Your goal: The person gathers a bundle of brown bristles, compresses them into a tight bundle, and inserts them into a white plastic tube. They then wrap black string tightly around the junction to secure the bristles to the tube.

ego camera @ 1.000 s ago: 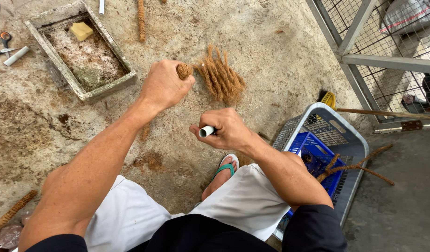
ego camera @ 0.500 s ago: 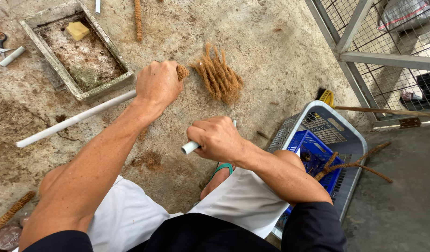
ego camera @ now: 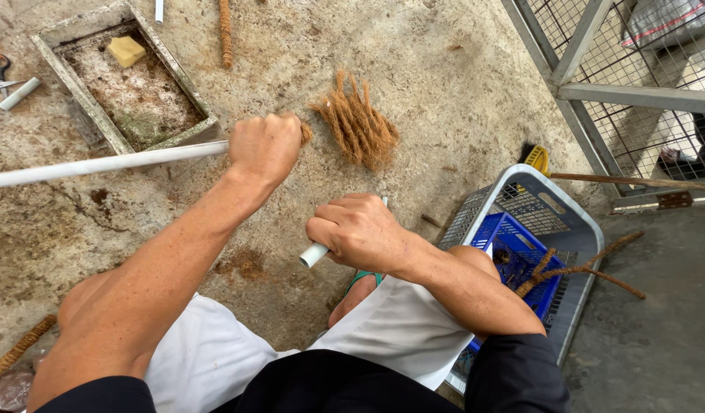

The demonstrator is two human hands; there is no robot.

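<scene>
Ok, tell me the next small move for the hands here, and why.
Probably bring the right hand up toward the left hand. The short white tube it grips sits apart from the brown fibre end poking out of the left fist, which also holds the long white pipe.

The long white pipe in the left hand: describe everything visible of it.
The long white pipe is a thin, straight, smooth tube, plastic by its look. It lies nearly level, slightly tilted, running from the picture's left edge to the left hand, whose fist closes round its end. It passes over the shallow concrete tray.
</scene>
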